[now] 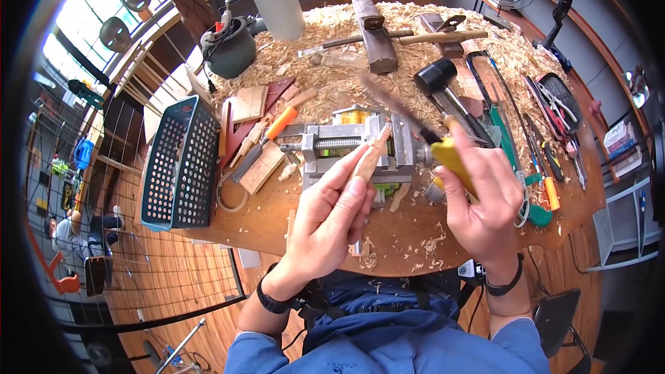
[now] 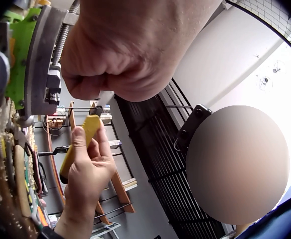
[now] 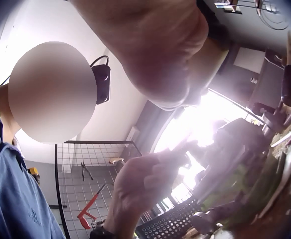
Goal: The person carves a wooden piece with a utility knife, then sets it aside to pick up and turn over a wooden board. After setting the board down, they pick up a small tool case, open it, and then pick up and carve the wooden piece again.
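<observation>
In the head view the left hand [image 1: 328, 223] grips a slim piece of pale wood [image 1: 368, 159] that points up and away over the vise [image 1: 346, 140]. To its right, the right hand [image 1: 485, 201] holds the yellow handle [image 1: 454, 164] of a tool with a long dark blade [image 1: 396, 102], apart from the wood. The left wrist view shows the right hand [image 2: 88, 172] with its fingers and thumb round the yellow handle [image 2: 80, 144]; the left hand [image 2: 118, 55] is close above, its fingers bent. Glare blurs the left hand [image 3: 143, 186] in the right wrist view.
A perforated basket [image 1: 192, 166] stands at the left of the shaving-strewn table [image 1: 263, 225]. Near the vise lie an orange-handled chisel [image 1: 277, 125] and a black mallet [image 1: 435, 76]. Wooden planes [image 1: 377, 41] lie at the back; pliers [image 1: 554, 107] and saws are at the right.
</observation>
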The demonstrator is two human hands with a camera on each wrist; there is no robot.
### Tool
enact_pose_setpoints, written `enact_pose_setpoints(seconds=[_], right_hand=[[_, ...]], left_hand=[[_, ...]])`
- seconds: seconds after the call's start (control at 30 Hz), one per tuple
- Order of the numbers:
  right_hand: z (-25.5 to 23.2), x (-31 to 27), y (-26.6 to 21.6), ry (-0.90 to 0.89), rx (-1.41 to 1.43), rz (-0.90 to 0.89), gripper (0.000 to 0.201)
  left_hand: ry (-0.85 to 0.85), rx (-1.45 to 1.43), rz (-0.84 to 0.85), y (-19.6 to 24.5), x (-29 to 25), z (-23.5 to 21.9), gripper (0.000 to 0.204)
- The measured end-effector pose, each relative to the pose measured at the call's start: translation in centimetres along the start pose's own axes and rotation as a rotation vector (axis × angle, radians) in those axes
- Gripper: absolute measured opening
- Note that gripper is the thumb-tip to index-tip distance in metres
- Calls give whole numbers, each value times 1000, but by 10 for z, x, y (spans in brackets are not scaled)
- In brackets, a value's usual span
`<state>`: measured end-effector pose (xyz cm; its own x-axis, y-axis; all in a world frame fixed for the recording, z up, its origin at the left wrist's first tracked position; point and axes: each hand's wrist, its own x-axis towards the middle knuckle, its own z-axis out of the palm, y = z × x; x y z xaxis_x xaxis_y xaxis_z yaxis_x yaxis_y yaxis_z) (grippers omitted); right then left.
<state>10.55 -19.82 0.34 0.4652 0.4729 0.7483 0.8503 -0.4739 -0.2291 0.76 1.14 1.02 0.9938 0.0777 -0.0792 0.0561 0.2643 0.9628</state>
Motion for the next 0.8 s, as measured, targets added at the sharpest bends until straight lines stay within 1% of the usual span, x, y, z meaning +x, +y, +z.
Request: enact_pose_setpoints(seconds=[0.07, 0.1, 0.13, 0.2, 0.23, 0.3, 0.33, 0.4, 0.43, 0.47, 0.53, 0.57, 0.7, 0.77, 0.8], right_hand=[[3, 0, -8, 233, 103, 109, 59], [1, 4, -4, 142, 101, 18, 60], [-7, 4, -3, -109, 24, 10, 57], [-6, 2, -5, -108, 96, 114, 55], [-7, 2, -7, -105, 93, 114, 55], [-10, 5, -12, -46, 234, 163, 57], [-12, 5, -13, -45, 236, 156, 57], [-15, 5, -13, -195, 257, 85, 57], [-14, 4, -14, -225, 280, 59, 59], [-13, 4, -15, -223, 281, 58, 59], [-11, 2, -17, -304, 248, 10, 64], [-10, 1, -18, -302, 228, -7, 65], [-9, 1, -18, -324, 211, 6, 65], [-8, -1, -17, -299, 221, 13, 66], [-7, -1, -17, -300, 221, 14, 66]], left_hand=[[0, -11, 13, 1, 0, 0, 49], [3, -17, 23, 2, -2, -1, 49], [6, -15, 23, 2, -2, -1, 49], [-14, -43, 16, 0, -2, -3, 50], [-17, -42, 18, -1, -1, -4, 50], [-36, -97, 66, -3, -1, -7, 48], [-33, -97, 72, -6, 1, -7, 48], [-33, -35, 177, -12, 4, -6, 49], [-74, -68, 142, -11, 1, -11, 47], [-74, -66, 144, -10, 0, -9, 47], [-27, 38, 208, -7, -2, 0, 44], [-80, 85, 207, -8, -4, -4, 51], [-112, 91, 199, -3, -6, -1, 57], [-180, 74, 171, -5, -8, -3, 62], [-180, 73, 170, -5, -8, -1, 62]])
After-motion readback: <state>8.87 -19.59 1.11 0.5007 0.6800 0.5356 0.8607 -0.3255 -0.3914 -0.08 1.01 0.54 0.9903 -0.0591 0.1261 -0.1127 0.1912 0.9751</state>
